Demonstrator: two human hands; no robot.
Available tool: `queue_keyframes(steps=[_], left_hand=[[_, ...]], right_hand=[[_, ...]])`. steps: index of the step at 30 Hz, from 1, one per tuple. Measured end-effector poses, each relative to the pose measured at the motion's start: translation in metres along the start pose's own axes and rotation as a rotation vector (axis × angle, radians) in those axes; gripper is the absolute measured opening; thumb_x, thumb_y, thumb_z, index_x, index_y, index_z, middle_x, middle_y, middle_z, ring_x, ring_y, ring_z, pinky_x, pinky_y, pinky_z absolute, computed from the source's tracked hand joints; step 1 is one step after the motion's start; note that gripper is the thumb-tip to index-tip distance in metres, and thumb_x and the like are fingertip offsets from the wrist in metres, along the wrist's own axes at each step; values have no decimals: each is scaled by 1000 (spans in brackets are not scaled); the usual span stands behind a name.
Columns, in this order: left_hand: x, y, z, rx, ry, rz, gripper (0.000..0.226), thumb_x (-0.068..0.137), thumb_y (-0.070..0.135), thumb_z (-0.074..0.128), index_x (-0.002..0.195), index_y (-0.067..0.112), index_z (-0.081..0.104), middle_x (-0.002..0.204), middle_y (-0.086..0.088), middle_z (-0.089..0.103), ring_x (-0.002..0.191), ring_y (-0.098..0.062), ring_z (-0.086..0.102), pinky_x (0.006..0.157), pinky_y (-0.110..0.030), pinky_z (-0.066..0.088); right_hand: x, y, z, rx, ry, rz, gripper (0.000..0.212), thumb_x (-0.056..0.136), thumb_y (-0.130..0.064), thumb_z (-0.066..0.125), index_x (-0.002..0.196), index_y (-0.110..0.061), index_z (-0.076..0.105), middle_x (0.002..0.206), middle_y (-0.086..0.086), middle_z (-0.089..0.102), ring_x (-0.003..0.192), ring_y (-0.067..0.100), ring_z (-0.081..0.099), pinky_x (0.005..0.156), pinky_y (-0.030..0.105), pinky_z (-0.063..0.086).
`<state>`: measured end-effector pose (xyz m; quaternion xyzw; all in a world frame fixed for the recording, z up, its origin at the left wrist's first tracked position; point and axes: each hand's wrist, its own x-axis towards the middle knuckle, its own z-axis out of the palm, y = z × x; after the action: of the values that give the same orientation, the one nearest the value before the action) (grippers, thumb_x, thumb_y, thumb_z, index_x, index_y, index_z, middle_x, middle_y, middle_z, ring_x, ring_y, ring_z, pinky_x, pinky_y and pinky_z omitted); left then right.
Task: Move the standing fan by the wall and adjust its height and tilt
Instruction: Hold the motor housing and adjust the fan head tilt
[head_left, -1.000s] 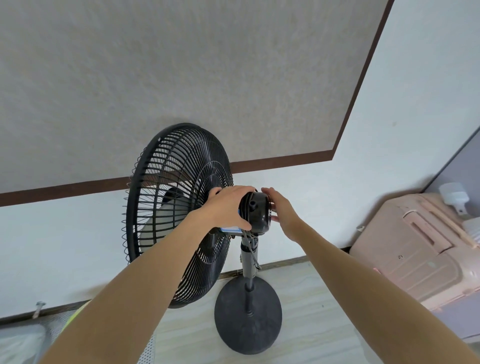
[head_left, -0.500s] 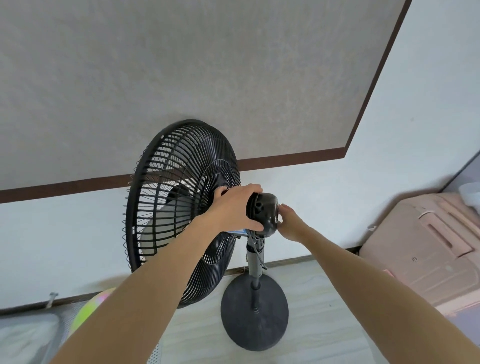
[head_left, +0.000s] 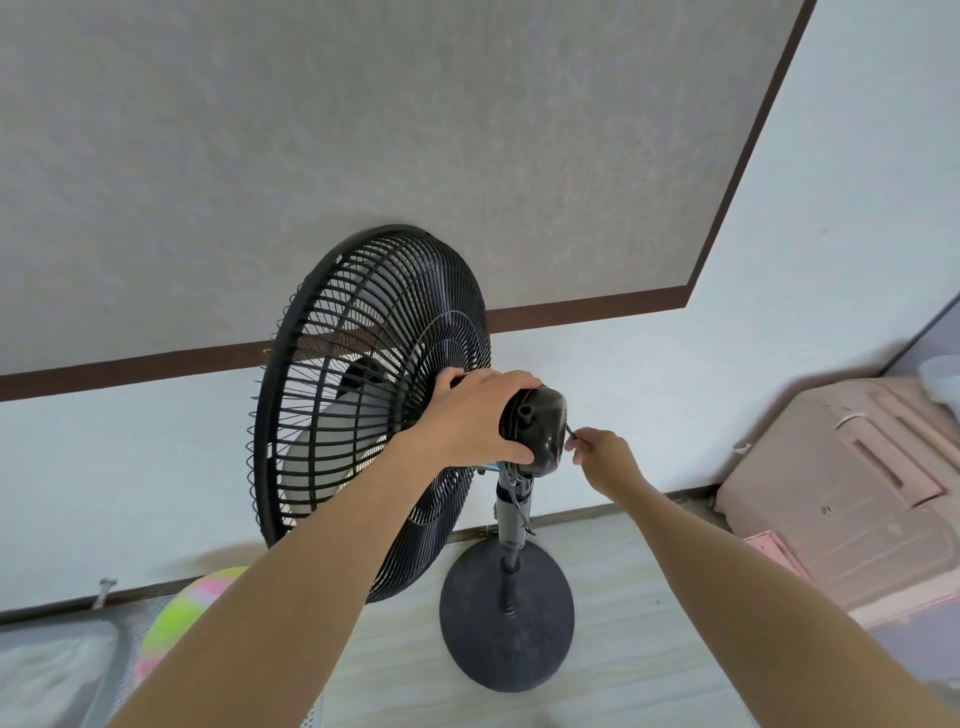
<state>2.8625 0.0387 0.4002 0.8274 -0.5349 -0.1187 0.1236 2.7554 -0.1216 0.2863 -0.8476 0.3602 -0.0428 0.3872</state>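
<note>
Right hand (head_left: 602, 460) slid off the motor housing (head_left: 540, 434), now pinching a thin cord at frame centre. Left hand (head_left: 475, 418) grips the housing behind the fan (head_left: 363, 405).

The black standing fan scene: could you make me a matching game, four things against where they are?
Things:
1. left hand
2. right hand
3. round black base
4. pink and yellow ball

Places:
A. on the floor under the pole
B. pinching something thin behind the motor housing
C. gripping the black motor housing
D. low left, beside the grille

Pairs: 1-C, 2-B, 3-A, 4-D
</note>
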Motion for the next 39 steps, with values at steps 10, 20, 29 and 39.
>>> queue_keyframes(steps=[10, 20, 29, 39], left_hand=[[6, -2, -13, -30, -119, -58, 68, 78, 38, 64, 137, 30, 32, 146, 5, 37, 137, -20, 27, 112, -49, 6], [-9, -18, -12, -350, -14, -124, 59, 90, 0, 38, 144, 21, 31, 157, 0, 19, 147, -19, 7, 119, -49, -2], [-53, -10, -50, 205, 792, -8, 37, 80, 18, 41, 103, 14, 69, 112, -4, 69, 114, -25, 59, 105, -48, 29], [-94, -33, -77, 196, 604, -560, 60, 89, 42, 47, 142, 22, 27, 149, -14, 25, 124, -41, 33, 94, -52, 37]], right_hand=[[-26, -25, -8, 483, 105, -74, 44, 95, -4, 33, 138, -11, 40, 143, 5, 45, 132, 23, 43, 109, 31, 33], [-59, -69, -1, 337, 131, -355, 42, 98, -18, 38, 139, -15, 37, 142, 2, 42, 131, 17, 37, 101, 21, 29], [-69, -106, -5, -140, 351, -435, 59, 84, -41, 31, 136, -14, 44, 146, 11, 40, 137, 29, 32, 113, 47, 24], [-83, -110, 28, -443, 289, -368, 65, 87, -36, 54, 144, -19, 26, 152, 14, 23, 141, 38, 14, 110, 58, 26]])
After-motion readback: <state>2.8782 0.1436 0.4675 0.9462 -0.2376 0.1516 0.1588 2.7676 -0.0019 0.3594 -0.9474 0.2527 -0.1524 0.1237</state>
